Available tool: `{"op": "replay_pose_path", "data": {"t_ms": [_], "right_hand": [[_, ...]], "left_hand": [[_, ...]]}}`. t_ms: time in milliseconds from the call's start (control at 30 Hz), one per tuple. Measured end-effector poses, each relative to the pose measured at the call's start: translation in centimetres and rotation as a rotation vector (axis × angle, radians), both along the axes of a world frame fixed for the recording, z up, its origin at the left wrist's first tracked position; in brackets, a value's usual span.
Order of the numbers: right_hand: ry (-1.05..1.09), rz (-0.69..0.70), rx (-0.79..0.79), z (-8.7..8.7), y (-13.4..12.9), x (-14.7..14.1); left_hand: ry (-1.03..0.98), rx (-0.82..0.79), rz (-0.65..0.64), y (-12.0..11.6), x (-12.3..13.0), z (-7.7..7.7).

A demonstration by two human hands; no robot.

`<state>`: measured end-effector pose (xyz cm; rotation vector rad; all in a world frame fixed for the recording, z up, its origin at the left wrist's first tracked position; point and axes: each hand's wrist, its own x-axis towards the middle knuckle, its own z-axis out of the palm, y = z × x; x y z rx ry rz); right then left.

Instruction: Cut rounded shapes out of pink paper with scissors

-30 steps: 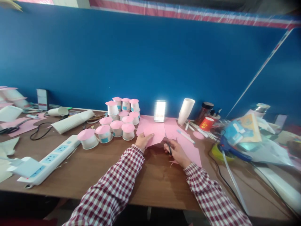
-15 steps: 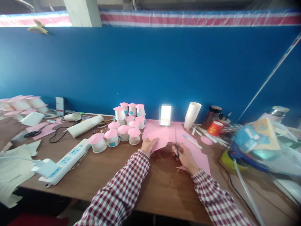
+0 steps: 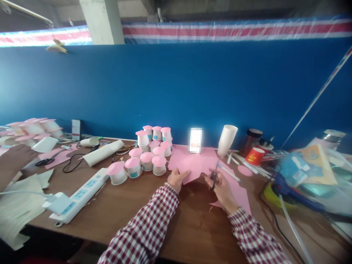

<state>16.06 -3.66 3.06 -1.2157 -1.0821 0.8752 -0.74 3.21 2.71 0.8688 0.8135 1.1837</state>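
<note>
A piece of pink paper [image 3: 191, 169] is pinched in my left hand [image 3: 178, 179], its thumb lying on top. My right hand [image 3: 220, 186] is closed round dark-handled scissors [image 3: 213, 178], whose blades point up and away, just right of the paper. More pink sheets [image 3: 209, 155] lie behind and under the held piece, and another [image 3: 239, 195] reaches past my right hand. A white pen [image 3: 229, 172] rests on the pink sheets. To the left stand several white paper cups [image 3: 118, 176] with pink paper discs on top.
A white power strip [image 3: 82, 196] and a cup stack [image 3: 103, 153] lie left. A person's hand [image 3: 19, 159] is at the far left. A red cup [image 3: 255, 156], jars, a blue glue gun [image 3: 297, 196] and plastic bags sit right.
The view has tilted up slightly and shifted. The held pink paper has turned and lowered a little between my hands, and the scissors have moved slightly away from it.
</note>
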Motion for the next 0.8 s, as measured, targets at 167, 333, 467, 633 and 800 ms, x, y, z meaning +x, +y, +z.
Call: {"op": "replay_pose_path", "data": {"t_ms": [167,333,467,633,800], "right_hand": [[0.183,0.012,-0.089,-0.1,-0.2,-0.4],[0.231,0.03,-0.08,-0.2,-0.3,-0.7],[0.228,0.112,-0.091,-0.1,-0.5,-0.8],[0.237,0.095,-0.124,-0.3,-0.5,-0.9],[0.22,0.047,-0.138,-0.7,-0.4,-0.9]], "left_hand": [[-0.089,-0.027,-0.076,-0.7,0.5,0.1],[-0.139,-0.053,-0.069,-0.9,1.0,-0.1],[-0.164,-0.079,-0.061,-1.3,1.2,0.0],[-0.161,-0.079,-0.072,-1.3,1.5,-0.3],[-0.155,-0.069,-0.095,-1.3,1.6,-0.8]]}}
